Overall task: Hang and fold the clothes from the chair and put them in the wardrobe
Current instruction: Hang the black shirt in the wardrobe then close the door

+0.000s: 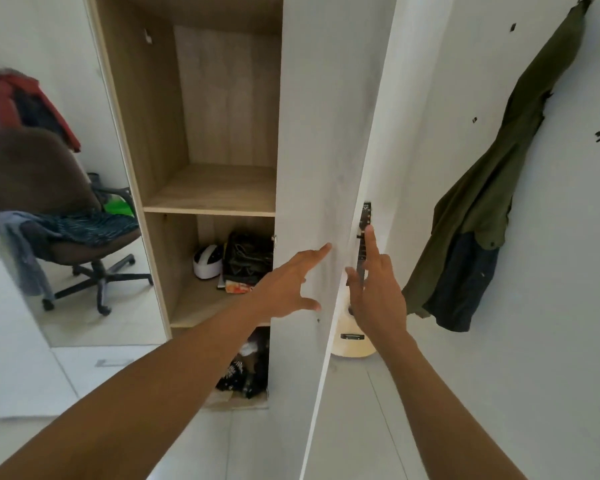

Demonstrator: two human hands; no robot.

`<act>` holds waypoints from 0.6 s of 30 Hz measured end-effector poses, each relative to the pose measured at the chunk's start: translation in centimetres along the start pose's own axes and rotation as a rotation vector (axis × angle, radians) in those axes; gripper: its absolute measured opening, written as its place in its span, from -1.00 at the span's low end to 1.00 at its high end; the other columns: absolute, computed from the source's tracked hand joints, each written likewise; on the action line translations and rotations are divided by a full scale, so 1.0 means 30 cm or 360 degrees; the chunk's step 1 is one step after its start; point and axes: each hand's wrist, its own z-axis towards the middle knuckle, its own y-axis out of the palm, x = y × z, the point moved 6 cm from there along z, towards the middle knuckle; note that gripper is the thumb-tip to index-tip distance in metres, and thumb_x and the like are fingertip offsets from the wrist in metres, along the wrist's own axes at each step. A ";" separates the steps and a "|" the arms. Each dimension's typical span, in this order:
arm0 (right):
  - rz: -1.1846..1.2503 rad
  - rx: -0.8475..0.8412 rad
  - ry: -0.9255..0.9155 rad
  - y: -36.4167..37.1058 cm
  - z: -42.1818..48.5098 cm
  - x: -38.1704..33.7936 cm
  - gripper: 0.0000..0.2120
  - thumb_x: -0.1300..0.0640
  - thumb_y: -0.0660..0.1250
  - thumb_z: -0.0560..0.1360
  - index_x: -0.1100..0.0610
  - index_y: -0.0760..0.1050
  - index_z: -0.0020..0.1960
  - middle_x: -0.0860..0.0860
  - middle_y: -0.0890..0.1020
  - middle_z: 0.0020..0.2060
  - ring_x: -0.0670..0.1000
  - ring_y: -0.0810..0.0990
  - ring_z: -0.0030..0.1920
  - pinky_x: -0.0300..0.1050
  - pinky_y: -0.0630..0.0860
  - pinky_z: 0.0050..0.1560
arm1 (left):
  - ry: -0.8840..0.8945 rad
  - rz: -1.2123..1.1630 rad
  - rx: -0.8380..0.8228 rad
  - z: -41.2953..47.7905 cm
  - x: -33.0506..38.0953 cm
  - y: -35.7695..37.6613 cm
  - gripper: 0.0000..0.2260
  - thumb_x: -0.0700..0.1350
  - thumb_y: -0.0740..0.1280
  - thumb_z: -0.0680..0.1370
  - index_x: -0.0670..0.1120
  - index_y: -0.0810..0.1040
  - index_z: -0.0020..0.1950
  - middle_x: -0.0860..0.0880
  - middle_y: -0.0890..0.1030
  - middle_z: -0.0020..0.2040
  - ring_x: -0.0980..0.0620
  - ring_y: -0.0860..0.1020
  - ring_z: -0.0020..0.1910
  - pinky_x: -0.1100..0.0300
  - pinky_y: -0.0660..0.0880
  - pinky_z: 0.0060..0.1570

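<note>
The wardrobe (201, 188) stands ahead with one wooden compartment showing; its upper shelf is bare. My left hand (288, 282) lies flat with spread fingers on the white wardrobe door (326, 133), which stands ajar edge-on. My right hand (374, 289) reaches with straight fingers into the gap behind that door's edge. A mirror on the left door shows the brown office chair (49, 188) with several clothes (80, 226) heaped on its seat and back.
A white helmet (207, 263) and dark bags (248, 259) sit on the middle shelf. A ukulele (352, 337) shows behind the door. An olive jacket (492, 188) hangs on the wall at right. The floor is white tile.
</note>
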 end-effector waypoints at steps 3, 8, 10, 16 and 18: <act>0.0153 0.0101 -0.0238 0.100 -0.101 -0.057 -0.40 -0.21 0.15 0.63 -0.20 -0.01 0.59 -0.05 0.53 0.17 -0.11 0.56 -0.09 -0.37 0.57 -0.19 | -0.0118 -0.0035 0.0010 -0.079 -0.111 -0.022 0.00 0.09 0.53 0.45 0.47 -0.20 0.51 0.09 0.24 0.54 0.02 0.52 0.21 0.01 0.57 0.18; 0.0285 -0.0429 -0.0345 0.407 -0.202 -0.227 -0.47 -0.09 0.09 0.67 -0.20 -0.01 0.58 -0.09 0.43 0.26 -0.09 0.56 -0.04 -0.13 0.60 -0.10 | -0.0487 0.0214 0.0075 -0.320 -0.383 -0.101 0.07 0.11 0.54 0.42 0.31 -0.26 0.57 -0.02 0.29 0.56 -0.08 0.40 0.43 0.00 0.45 0.33; 0.0251 -0.0655 -0.0389 0.549 -0.226 -0.310 -0.49 -0.09 0.06 0.67 -0.15 0.03 0.58 -0.04 0.36 0.41 0.03 0.53 0.22 -0.01 0.56 0.12 | -0.0673 0.0211 0.0119 -0.461 -0.495 -0.152 0.03 0.05 0.54 0.44 0.22 -0.20 0.61 -0.05 0.31 0.54 -0.11 0.46 0.36 0.04 0.48 0.23; 0.0171 -0.1207 -0.0492 0.995 -0.336 -0.642 -0.49 -0.08 0.16 0.65 -0.11 0.11 0.55 -0.04 0.31 0.51 0.07 0.34 0.48 0.16 0.41 0.37 | -0.1178 0.0241 0.0280 -0.947 -0.835 -0.330 0.05 0.07 0.53 0.45 0.33 -0.28 0.55 -0.04 0.31 0.54 -0.11 0.52 0.30 -0.04 0.54 0.21; 0.0205 -0.1346 -0.0556 1.128 -0.411 -0.797 -0.49 -0.06 0.17 0.65 -0.10 0.11 0.56 -0.03 0.33 0.49 0.07 0.36 0.46 0.09 0.41 0.36 | -0.1342 0.0205 0.0369 -1.134 -0.930 -0.409 0.05 0.10 0.53 0.44 0.32 -0.28 0.55 -0.02 0.29 0.56 -0.12 0.46 0.39 -0.06 0.51 0.26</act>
